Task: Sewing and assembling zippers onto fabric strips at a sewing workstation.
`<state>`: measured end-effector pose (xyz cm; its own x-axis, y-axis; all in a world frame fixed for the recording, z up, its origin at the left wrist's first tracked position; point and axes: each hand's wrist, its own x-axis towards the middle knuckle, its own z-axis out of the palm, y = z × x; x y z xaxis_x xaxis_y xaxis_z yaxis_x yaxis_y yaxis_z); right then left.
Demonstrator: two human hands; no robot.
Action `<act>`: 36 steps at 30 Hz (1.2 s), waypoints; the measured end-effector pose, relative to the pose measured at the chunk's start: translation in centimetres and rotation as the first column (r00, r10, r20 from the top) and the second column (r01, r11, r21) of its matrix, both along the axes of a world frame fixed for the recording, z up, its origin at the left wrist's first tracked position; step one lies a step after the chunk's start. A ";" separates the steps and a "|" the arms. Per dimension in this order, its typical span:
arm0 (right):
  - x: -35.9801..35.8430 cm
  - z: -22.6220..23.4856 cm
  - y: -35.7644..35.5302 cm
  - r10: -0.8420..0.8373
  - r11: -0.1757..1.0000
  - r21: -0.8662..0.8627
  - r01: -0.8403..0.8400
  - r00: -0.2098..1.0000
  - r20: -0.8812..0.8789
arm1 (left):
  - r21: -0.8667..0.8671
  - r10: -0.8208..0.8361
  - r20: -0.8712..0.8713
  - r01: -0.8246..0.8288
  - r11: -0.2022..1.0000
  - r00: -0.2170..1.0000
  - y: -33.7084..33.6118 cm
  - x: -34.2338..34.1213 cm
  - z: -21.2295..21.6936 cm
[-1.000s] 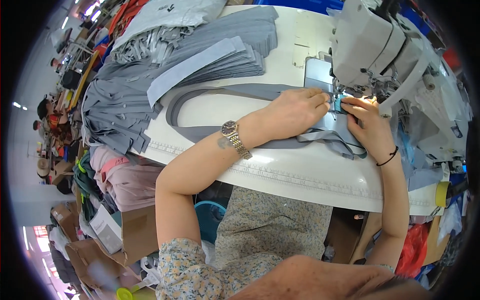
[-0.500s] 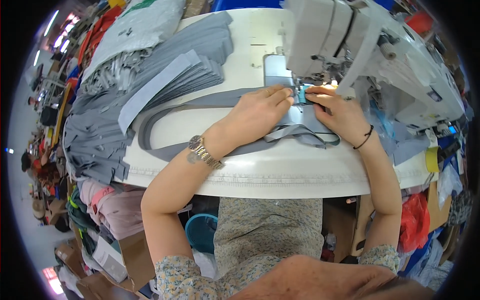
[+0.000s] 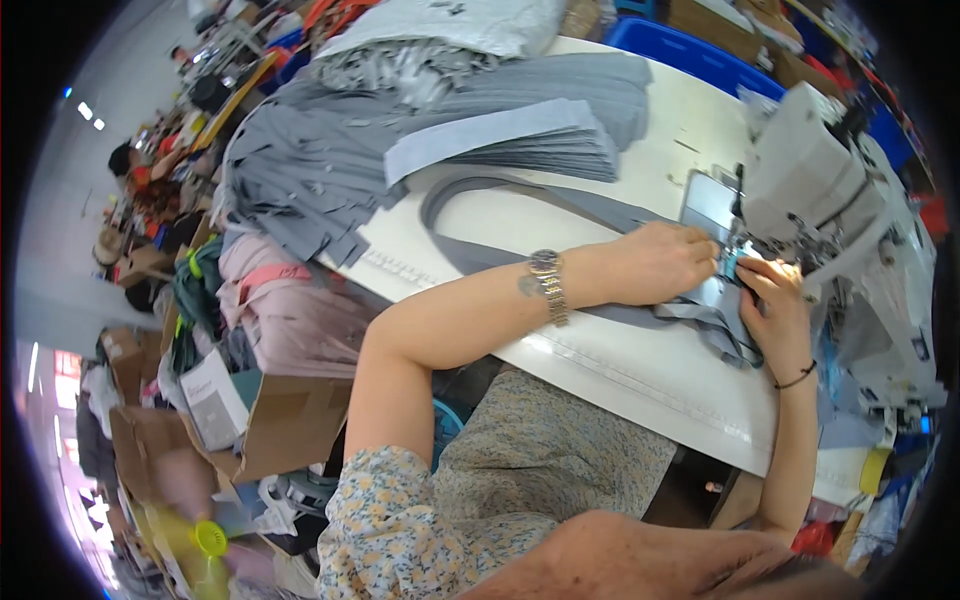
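A long grey fabric strip (image 3: 590, 203) lies in a loop on the white sewing table and runs to the needle area of a white sewing machine (image 3: 805, 165). My left hand (image 3: 665, 262), wearing a metal watch at the wrist, has its fingers closed on the strip just left of the presser foot. On the foot's other side, my right hand (image 3: 778, 308) bends its fingers in and grips the fabric at the edge. A small bright blue piece (image 3: 730, 262) shows between my hands. Folded strip ends hang below my fingers. My fingertips partly hide the stitching spot.
A fanned stack of grey strips (image 3: 510, 140) lies beyond the loop, beside a heap of grey pieces (image 3: 300, 165). A white sack (image 3: 440, 35) stands behind. Pink cloth (image 3: 290, 305) and a cardboard box (image 3: 295, 425) are left of the table. A blue crate (image 3: 695, 55) stands behind.
The whole view has turned and shifted, so table and machine sit further right and tilted. Both hands stay at the needle on the strip.
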<state>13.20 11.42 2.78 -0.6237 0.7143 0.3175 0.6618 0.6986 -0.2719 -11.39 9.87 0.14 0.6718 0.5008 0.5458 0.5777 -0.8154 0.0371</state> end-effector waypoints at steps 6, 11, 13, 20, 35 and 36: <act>-0.2 -0.1 -0.3 0.006 1.000 0.026 -0.006 1.000 -0.007 | -0.023 0.004 -0.035 -0.005 1.000 0.999 -0.1 -0.1 -0.2; -0.3 0.3 -0.5 -0.011 1.000 0.015 0.011 1.000 0.008 | -0.024 0.005 -0.054 -0.006 1.000 0.999 -0.1 0.0 -0.2; -0.1 0.4 -0.9 -0.041 0.999 -0.026 0.041 0.999 0.006 | -0.033 -0.016 -0.055 0.014 0.999 0.998 -0.1 0.3 -0.2; 0.6 -0.2 0.1 0.001 0.997 0.079 0.001 1.000 -0.023 | -0.034 0.009 -0.047 -0.010 0.999 0.999 0.2 0.4 0.7; -0.6 0.0 -0.8 -0.015 0.996 0.083 0.020 0.998 -0.060 | 0.031 0.015 -0.010 -0.015 0.999 1.000 0.1 -0.2 -0.1; -0.6 -0.1 -0.7 -0.016 0.996 0.091 0.021 0.998 -0.058 | 0.034 0.019 -0.007 -0.019 0.999 1.000 0.2 -0.2 -0.1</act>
<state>12.62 10.74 2.68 -0.5896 0.6918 0.4169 0.6602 0.7101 -0.2447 -11.59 10.06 0.03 0.6664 0.4948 0.5578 0.5936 -0.8048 0.0047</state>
